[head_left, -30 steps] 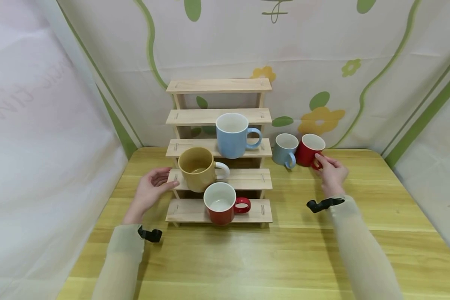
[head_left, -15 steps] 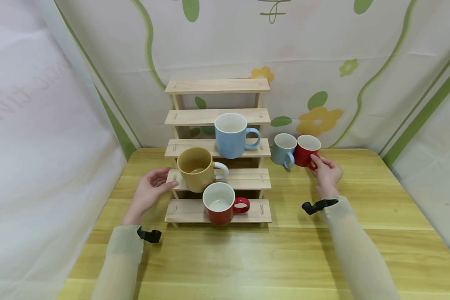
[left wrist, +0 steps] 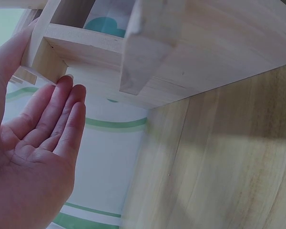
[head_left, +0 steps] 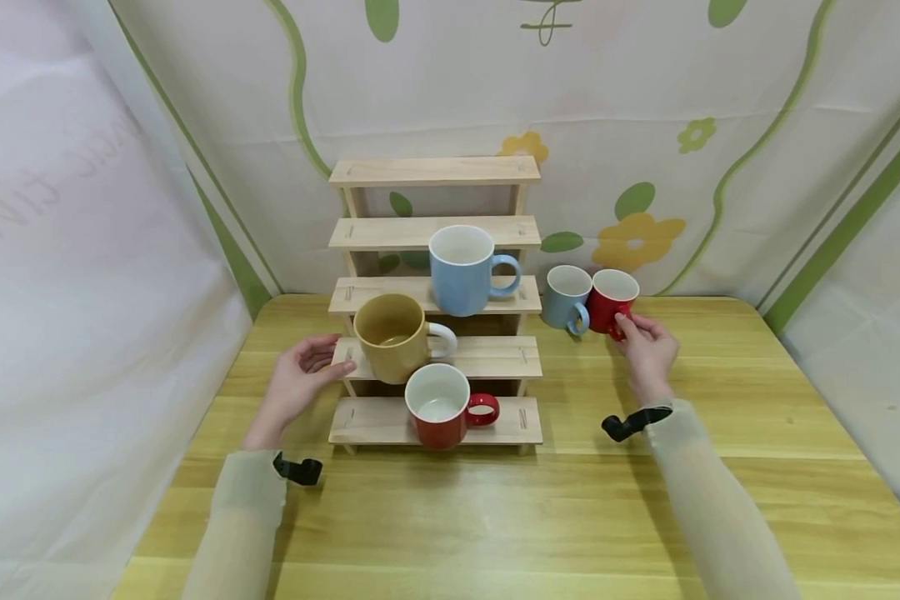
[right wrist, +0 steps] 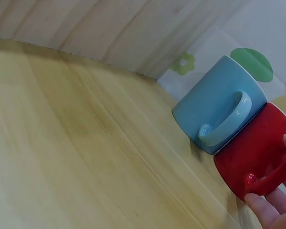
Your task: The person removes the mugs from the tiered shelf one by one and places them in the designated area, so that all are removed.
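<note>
On the table stands a tiered wooden rack (head_left: 435, 172). At its left end my left hand (head_left: 300, 379) holds a lower tier, thumb on top and fingers at its outer side; the left wrist view shows those fingers (left wrist: 62, 119) nearly straight. My right hand (head_left: 651, 354) pinches the handle of a small red mug (right wrist: 257, 148), fingertips at the lower part of the handle. The red mug's side meets a small light blue mug (right wrist: 219, 102) beside it. On the rack are a larger blue mug (head_left: 461, 282), a mustard mug (head_left: 401, 354) with a white handle, and a red mug (head_left: 441, 425) with white inside.
The wooden table (head_left: 480, 525) runs forward of the rack. A printed cloth (head_left: 607, 83) hangs close behind rack and mugs, with a white cloth (head_left: 105, 292) along the left side.
My right hand has moved the small red mug slightly left, closer against the small blue mug. The left hand stays at the rack's end.
</note>
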Tool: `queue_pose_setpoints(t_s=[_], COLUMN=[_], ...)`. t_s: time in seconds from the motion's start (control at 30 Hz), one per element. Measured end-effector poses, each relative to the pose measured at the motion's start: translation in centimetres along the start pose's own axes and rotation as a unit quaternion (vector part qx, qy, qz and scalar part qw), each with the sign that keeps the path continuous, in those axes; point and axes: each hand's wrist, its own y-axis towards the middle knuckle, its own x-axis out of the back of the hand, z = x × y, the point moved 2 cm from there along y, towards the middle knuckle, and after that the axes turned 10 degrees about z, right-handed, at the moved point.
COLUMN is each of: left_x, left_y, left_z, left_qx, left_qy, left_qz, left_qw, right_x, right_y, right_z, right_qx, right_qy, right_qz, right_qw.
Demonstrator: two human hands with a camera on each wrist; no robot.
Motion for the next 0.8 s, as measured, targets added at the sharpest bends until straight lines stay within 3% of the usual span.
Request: queue_pose_setpoints(t_s=[0.47, 0.63, 0.8], left_x=[-0.1, 0.0, 0.1], left_y=[0.0, 0.0, 0.0], left_z=[0.0, 0.0, 0.1], left_qx=[-0.002, 0.001, 0.008], left_qy=[0.001, -0.001, 0.005], left_qz=[0.000, 0.000, -0.002], left_qw=[1.0000, 1.0000, 1.0000], right_x=[-0.4, 0.1, -0.3], right_y=[-0.1, -0.1, -0.4], right_z=[0.4, 1.5, 3.8], right_qx=[-0.004, 0.010, 0.051], right_qy=[-0.021, -0.086, -0.154], right_qz=[0.013, 0.039, 0.054], right_qw=[1.000, 0.995, 0.985])
